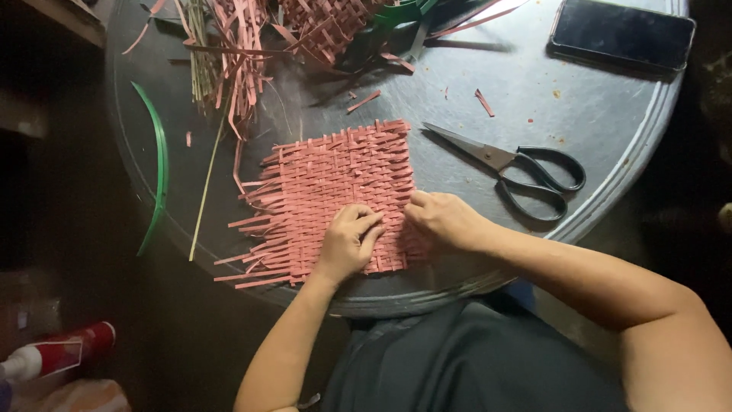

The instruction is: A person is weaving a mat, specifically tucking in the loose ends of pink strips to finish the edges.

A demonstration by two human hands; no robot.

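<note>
- The flat square mat woven from pink-red strips (339, 191) lies near the front edge of the round grey metal tray table (610, 114), close to my body so both hands reach it without stretching; its loose strip ends stick out to the left.
- The heap of loose pink-red strips and half-woven pieces (305, 30) sits at the far side, cut off by the top of the view.
- The curved green plastic band (158, 160) rests along the left rim.
- The black-handled steel scissors (507, 164) lie just right of the mat, blades pointing at it, within easy reach.
- The dark flat phone (621, 34) lies at the far right, well apart from the work.
- My left hand (347, 244) presses flat on the mat's near part, fingers together, pinning the weave.
- My right hand (442, 221) is curled at the mat's right edge; its fingertips seem to pinch a strip, but they are tucked under, so I cannot tell.
</note>
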